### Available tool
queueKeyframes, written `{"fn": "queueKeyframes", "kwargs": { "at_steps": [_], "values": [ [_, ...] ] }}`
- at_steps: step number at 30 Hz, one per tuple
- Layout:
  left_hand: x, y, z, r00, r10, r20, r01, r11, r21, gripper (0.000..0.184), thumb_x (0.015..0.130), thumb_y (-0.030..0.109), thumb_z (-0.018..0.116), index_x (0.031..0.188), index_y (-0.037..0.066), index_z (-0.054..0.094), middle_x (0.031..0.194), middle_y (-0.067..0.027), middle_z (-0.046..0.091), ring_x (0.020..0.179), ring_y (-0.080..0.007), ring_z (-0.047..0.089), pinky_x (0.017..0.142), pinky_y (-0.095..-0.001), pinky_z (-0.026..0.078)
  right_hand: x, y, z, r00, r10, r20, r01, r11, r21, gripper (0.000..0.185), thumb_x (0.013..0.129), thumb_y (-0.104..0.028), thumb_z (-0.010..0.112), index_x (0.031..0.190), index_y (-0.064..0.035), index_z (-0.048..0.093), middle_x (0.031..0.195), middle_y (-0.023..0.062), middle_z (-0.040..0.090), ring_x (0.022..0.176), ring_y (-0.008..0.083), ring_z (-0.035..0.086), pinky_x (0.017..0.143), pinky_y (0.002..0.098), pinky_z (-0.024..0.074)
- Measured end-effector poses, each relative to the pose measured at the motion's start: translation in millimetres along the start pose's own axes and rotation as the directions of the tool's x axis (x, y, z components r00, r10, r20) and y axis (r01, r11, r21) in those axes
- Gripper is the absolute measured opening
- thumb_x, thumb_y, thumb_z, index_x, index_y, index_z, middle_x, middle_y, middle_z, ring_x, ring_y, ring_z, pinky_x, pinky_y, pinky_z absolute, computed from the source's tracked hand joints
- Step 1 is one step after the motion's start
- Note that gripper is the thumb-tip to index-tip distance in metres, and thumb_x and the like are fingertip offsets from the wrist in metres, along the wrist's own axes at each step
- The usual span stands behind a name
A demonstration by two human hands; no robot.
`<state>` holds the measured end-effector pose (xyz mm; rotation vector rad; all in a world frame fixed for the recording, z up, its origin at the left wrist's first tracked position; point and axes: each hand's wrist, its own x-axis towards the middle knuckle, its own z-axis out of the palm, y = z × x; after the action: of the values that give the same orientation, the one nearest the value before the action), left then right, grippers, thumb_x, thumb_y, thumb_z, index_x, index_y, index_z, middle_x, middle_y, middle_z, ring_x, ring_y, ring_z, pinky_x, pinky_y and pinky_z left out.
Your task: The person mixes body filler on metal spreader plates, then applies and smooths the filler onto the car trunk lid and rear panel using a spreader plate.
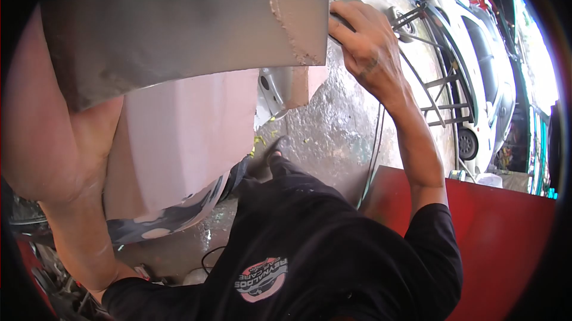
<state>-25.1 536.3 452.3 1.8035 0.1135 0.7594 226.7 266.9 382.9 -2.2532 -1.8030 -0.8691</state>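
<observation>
A large grey metal panel [196, 23] fills the upper left, with a rough seam near its right end. At its right edge, my right hand [366, 41] has its fingers curled over a small dark item, mostly hidden beneath them. My left arm comes up along the left side and passes behind the grey panel, which hides the hand. Under the grey panel lies a pale pinkish, primer-like curved panel [190, 136].
A red panel [476, 231] stands at the lower right. Beyond my right arm are a black metal frame [444, 106] and a white car [485, 71]. Hoses or cables cross the wet-looking floor [333, 130]. My sandalled foot [277, 149] rests below the panels.
</observation>
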Motion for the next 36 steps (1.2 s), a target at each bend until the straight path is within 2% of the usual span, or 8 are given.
{"fn": "queueKeyframes", "kwargs": {
  "at_steps": [15, 18, 30, 36],
  "values": [
    [-3, -5, 0, 1.0, -0.019, -0.007, 0.019, 1.0, -0.011, 0.047, 0.109, 0.019, 0.044, 0.151, -0.003, 0.043, 0.15, -0.0157, 0.049, 0.137, -0.0266, 0.05, 0.117, -0.0406, 0.039, -3, -13, -4, 0.999, -0.002, 0.054, 0.0, 0.999, 0.034, 0.038, 0.082, -0.003, 0.063, 0.117, -0.0148, 0.071, 0.113, 0.0062, 0.067, 0.11, 0.0276, 0.062, 0.094, 0.0445, 0.0493],
    [-3, -5, -1, 1.0, -0.014, -0.011, 0.014, 1.0, -0.011, 0.047, 0.109, 0.019, 0.044, 0.151, -0.003, 0.043, 0.15, -0.0158, 0.049, 0.137, -0.0267, 0.05, 0.117, -0.0406, 0.039, -7, -16, -3, 1.0, -0.026, 0.012, 0.026, 1.0, 0.018, 0.038, 0.081, -0.001, 0.064, 0.116, -0.0145, 0.071, 0.113, 0.0065, 0.067, 0.11, 0.0283, 0.062, 0.093, 0.0446, 0.0492],
    [-1, 1, -5, 0.999, 0.0, -0.048, 0.0, 1.0, -0.009, 0.048, 0.109, 0.019, 0.044, 0.151, -0.003, 0.042, 0.151, -0.0164, 0.049, 0.138, -0.0271, 0.049, 0.117, -0.0409, 0.039, -22, -32, -11, 0.999, -0.018, 0.048, 0.018, 1.0, 0.011, 0.042, 0.076, 0.002, 0.064, 0.116, -0.0121, 0.07, 0.114, 0.0076, 0.066, 0.111, 0.0289, 0.061, 0.091, 0.0447, 0.0486],
    [1, 3, -4, 0.998, -0.006, -0.059, 0.006, 1.0, -0.012, 0.048, 0.109, 0.02, 0.044, 0.151, -0.003, 0.042, 0.151, -0.0167, 0.048, 0.138, -0.0274, 0.049, 0.118, -0.0411, 0.039, -27, -39, -16, 0.997, -0.034, 0.064, 0.035, 0.999, -0.008, 0.043, 0.075, -0.001, 0.065, 0.116, -0.011, 0.07, 0.115, 0.0091, 0.065, 0.11, 0.0294, 0.061, 0.092, 0.0456, 0.0486]
  ]
}}
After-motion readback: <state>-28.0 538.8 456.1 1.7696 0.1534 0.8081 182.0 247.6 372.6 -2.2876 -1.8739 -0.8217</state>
